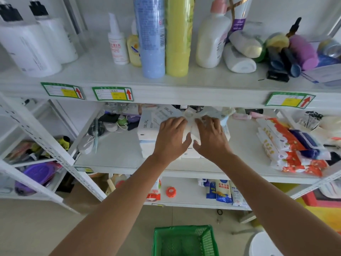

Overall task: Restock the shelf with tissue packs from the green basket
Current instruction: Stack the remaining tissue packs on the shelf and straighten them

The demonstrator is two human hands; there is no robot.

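White tissue packs [147,124] lie stacked on the middle shelf [118,154] of a white rack. Both my hands rest on top of the stack: my left hand [171,137] presses on its left part, my right hand [210,137] on its right part, and between them they grip a white tissue pack [191,126]. More packs with pale blue print [224,124] sit behind my right hand. The green basket [184,241] stands on the floor below, between my forearms; the part of its inside that shows holds nothing.
The upper shelf [103,71] carries bottles and tall cans. Red and white wipe packs [287,145] lie right of the stack, a hairbrush [96,128] and small items to its left. The bottom shelf holds bags and an orange tape roll [171,191]. A white stool [265,244] stands beside the basket.
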